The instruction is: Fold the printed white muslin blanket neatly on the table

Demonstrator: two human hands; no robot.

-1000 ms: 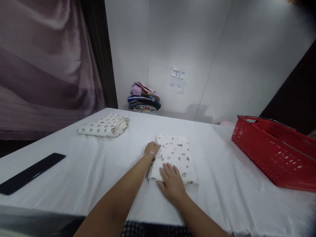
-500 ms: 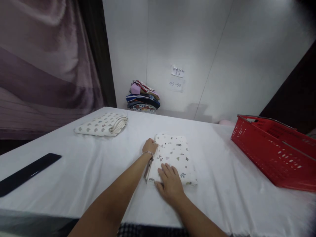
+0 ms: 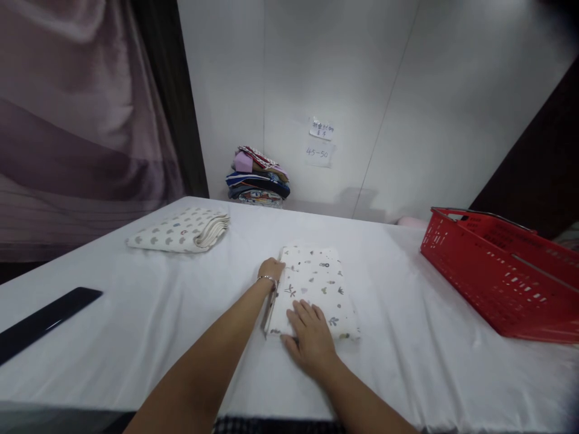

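A folded white cloth (image 3: 316,283) with small grey and green plant prints lies flat in front of me. My left hand (image 3: 271,269), with a bracelet at the wrist, is closed on the cloth's left edge near its far corner; the fingertips are partly hidden there. My right hand (image 3: 312,334) rests palm down on the near part of the cloth, its fingers stretched out and slightly apart. Further back on the left lies a second folded cloth (image 3: 176,231), cream with grey motifs, its layered fold facing right.
All this lies on a table with a white cover (image 3: 217,289). At the right stands a red plastic basket (image 3: 493,283). A black flat object (image 3: 49,319) lies at the left. Behind the table is a pile of folded fabrics (image 3: 259,181), with paper signs (image 3: 319,153) on the wall.
The view has shifted slightly, so everything sits a little further left. Both hands keep nearly the same places on the printed cloth.
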